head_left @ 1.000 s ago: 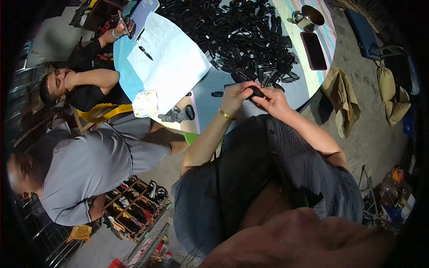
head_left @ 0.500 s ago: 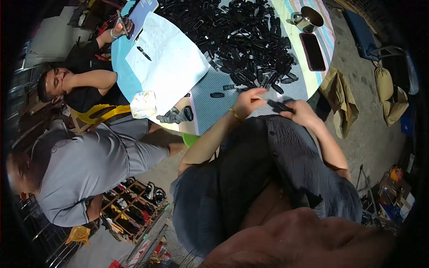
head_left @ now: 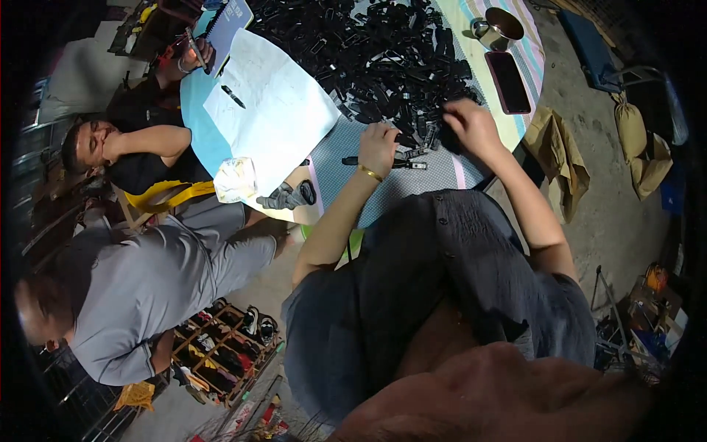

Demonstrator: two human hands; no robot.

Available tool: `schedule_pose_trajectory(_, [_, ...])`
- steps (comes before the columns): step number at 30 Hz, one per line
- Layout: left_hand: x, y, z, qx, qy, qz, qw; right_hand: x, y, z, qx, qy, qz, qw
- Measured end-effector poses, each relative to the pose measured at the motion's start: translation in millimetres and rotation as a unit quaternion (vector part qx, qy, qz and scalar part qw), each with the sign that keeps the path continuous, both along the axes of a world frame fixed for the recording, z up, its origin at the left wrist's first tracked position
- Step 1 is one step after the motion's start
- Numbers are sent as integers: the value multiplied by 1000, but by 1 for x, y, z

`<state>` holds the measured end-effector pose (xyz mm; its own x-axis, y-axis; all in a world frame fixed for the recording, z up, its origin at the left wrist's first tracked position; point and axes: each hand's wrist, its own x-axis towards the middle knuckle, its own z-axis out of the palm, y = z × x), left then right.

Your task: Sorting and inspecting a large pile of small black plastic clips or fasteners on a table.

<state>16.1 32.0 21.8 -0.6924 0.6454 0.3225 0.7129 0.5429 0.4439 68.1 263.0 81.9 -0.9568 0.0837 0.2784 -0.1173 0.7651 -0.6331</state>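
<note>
A large pile of small black elongated pieces, some with shiny parts, covers much of the round table. My left hand, with a gold band at its wrist, is low at the pile's near edge. Its fingers are curled together and their tips are hidden. Beside it a few loose black pieces lie on the patterned cloth. Over the right near side of the pile is my right hand, fingers bent and apart from the thumb. A dark shape lies under it, too unclear to tell.
Left of the pile lie a white sheet, a pen and a crumpled white packet. A metal mug and a phone are at the right. Two people are at the left, one holding a pen-like object.
My right hand has moved up and away from me to the pile, from near the table edge where it held a black piece. My left hand has shifted left and its fingers have curled.
</note>
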Motion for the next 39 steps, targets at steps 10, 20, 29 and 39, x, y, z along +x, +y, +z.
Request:
schedule_pose_trajectory(10, [3,9,24,338,-462,118,812,-89,-3,-21,59,-72,-40,995])
schedule_pose_trajectory(20, [4,21,42,318,-561,119,755,-90,-10,-28,105,-28,-1,994])
schedule_pose_trajectory(29, [5,15,44,383,-583,102,709,-56,-22,-8,-261,-162,36,951])
schedule_pose_trajectory(39, [19,14,69,384,-607,62,693,11,-58,16,-330,-87,32,939])
